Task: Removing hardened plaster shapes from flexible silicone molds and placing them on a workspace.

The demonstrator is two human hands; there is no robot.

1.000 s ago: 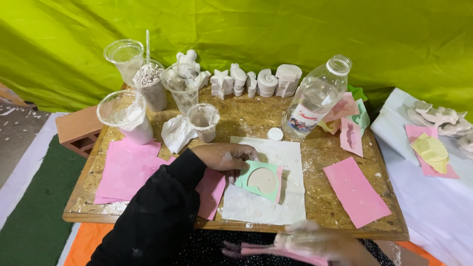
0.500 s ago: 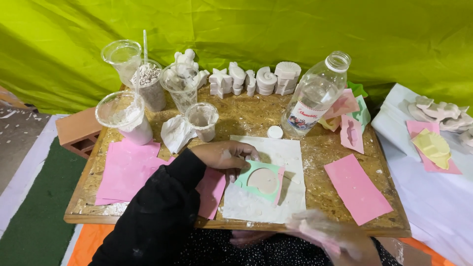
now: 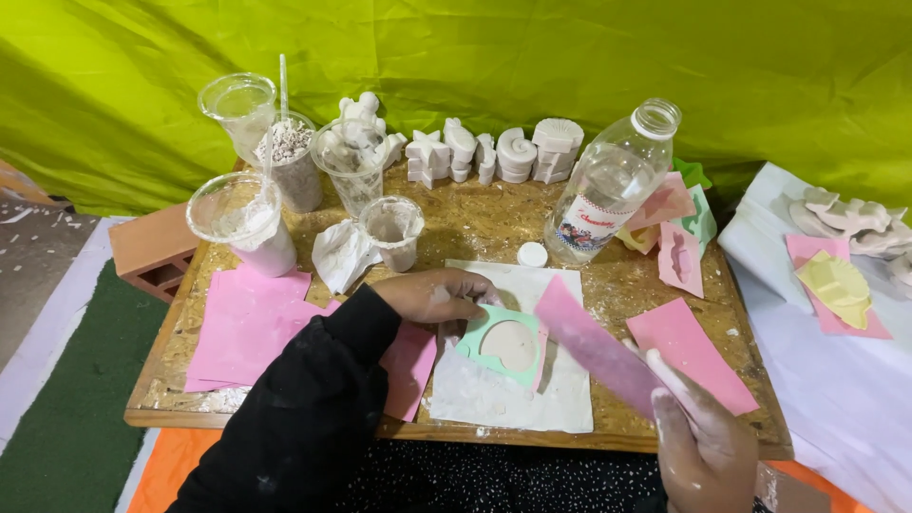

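Chipboard table (image 3: 475, 223): green mould (image 3: 501, 342), white-filled.

Green cloth backdrop (image 3: 456, 57); chipboard table (image 3: 475, 223); dark green floor mat (image 3: 66, 418).

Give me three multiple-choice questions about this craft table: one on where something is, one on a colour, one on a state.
1. Where does the small white bottle cap lie?
A. on the clear plastic bottle
B. on the wooden board beside the bottle
C. inside a cup

2. What colour is the flat strip in the right hand?
A. pink
B. yellow
C. blue

3. How is the round hollow of the green mould under the left hand?
A. empty
B. filled with whitish material
C. covered by a lid

Answers: 1 B, the cap rests on the wooden board next to the clear plastic bottle, whose neck is open. 2 A, the strip is pink. 3 B, a pale disc fills the hollow.
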